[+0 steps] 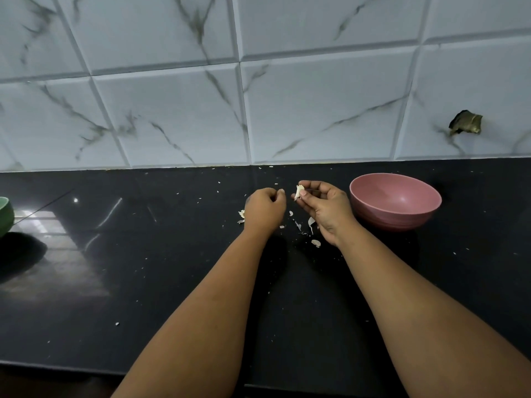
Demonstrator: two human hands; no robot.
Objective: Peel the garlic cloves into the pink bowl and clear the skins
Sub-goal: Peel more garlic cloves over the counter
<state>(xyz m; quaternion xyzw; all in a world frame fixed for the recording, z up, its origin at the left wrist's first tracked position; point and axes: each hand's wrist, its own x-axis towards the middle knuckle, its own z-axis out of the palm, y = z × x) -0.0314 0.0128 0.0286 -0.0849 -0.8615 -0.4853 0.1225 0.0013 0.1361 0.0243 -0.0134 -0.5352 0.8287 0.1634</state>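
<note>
So: small pale garlic clove (298, 192) pinched at the right hand's (324, 208) fingertips, above the black glossy countertop (172, 282), just left of the round pink plastic bowl (395, 201) (looks empty). Left hand (265, 209) curled beside it; can't tell if it holds skin. Risk: clove slips from that light pinch, or papery skin flakes (311, 222) scatter further. Wall close behind, open counter left.
</note>
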